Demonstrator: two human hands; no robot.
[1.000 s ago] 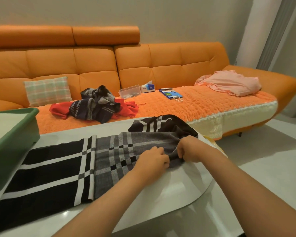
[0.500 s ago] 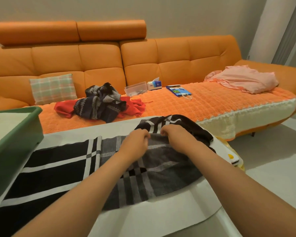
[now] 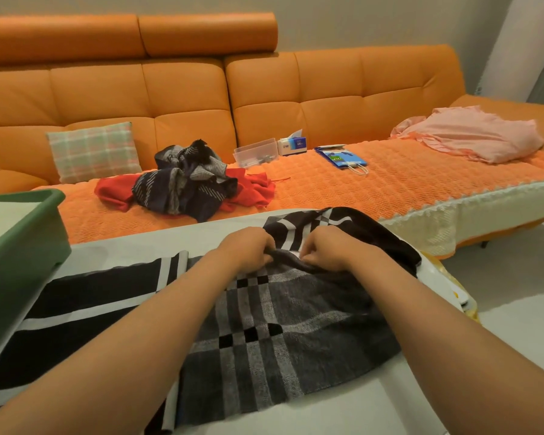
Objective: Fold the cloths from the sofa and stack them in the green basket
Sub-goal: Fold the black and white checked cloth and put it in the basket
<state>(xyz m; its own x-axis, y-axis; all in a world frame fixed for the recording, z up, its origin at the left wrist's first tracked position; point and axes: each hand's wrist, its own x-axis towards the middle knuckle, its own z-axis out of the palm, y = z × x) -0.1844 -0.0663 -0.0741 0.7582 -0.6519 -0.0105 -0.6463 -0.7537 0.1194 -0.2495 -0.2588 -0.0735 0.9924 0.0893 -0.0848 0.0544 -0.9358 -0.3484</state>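
Note:
A long black, grey and white checked cloth lies across the white table. My left hand and my right hand sit close together at its far edge, each pinching a bunched grey fold. The green basket stands at the table's left end. On the orange sofa lie a crumpled dark patterned cloth on top of a red cloth, and a pink cloth at the right.
A checked cushion leans on the sofa back at the left. A clear plastic box, a tissue box and a blue paper bag lie on the orange seat cover. Pale floor opens at the right.
Both hands carried the cloth's near grey edge away from me, from the table's front to the far side, folding it over. The view shifted slightly closer.

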